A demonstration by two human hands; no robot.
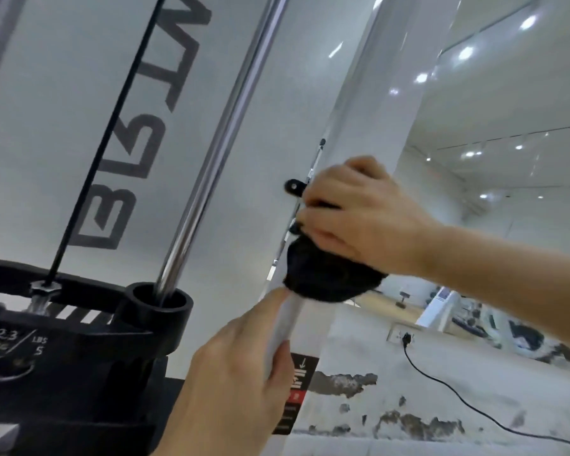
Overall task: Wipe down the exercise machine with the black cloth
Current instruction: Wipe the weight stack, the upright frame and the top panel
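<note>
The exercise machine's white upright frame post [362,103] runs diagonally up the middle of the view. My right hand [359,215] grips the bunched black cloth [326,274] and holds it against the post's edge, by small black brackets. Just below the cloth, my left hand [234,373] grips the same post, thumb on its near side. Left of the post are the white shroud panel with dark lettering [139,133], a chrome guide rod [221,143], a thin black cable [109,136] and the black weight stack top [79,327].
A wall socket with a black cord [408,339] sits low on the scuffed wall to the right. Other gym equipment [468,320] stands far back on the right. A red and black label [297,390] is stuck low on the post.
</note>
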